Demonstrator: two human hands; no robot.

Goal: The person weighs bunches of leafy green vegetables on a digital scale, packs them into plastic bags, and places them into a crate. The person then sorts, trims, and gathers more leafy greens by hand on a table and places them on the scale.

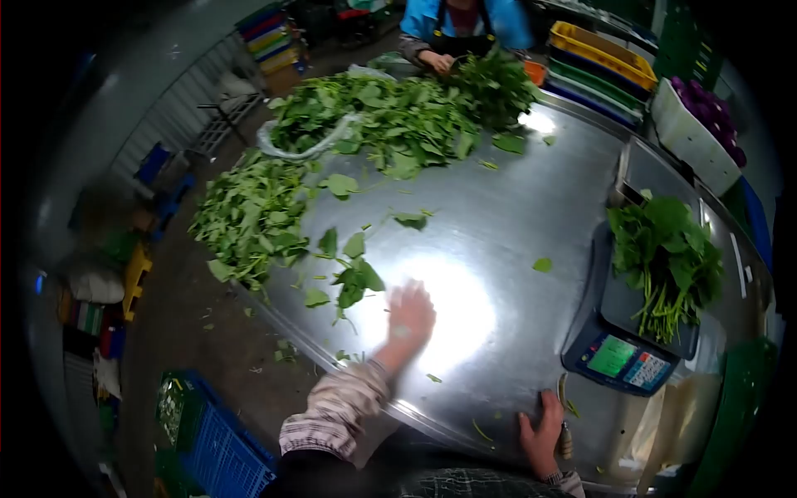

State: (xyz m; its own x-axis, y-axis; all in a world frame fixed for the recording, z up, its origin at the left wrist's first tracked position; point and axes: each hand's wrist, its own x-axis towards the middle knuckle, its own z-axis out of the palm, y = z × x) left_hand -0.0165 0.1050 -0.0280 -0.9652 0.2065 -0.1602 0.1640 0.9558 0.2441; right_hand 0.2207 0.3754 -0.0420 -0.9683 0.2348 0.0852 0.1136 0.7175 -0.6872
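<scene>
Left hand [412, 315], blurred but seemingly flat and empty, is over the table [498, 207]; a loose leafy sprig [357, 279] lies just to its left, long axis running roughly away from the near edge. The right hand [544, 433], fingers parted, sits farther off, beside a wooden handle [566, 441].

A stainless-steel tabletop [506, 191] catches a white glare [452, 315] above a dark floor [170, 319], with a ribbed grey panel [183, 104] at the far left and stacked plastic crates [599, 64] beyond the far right edge.
</scene>
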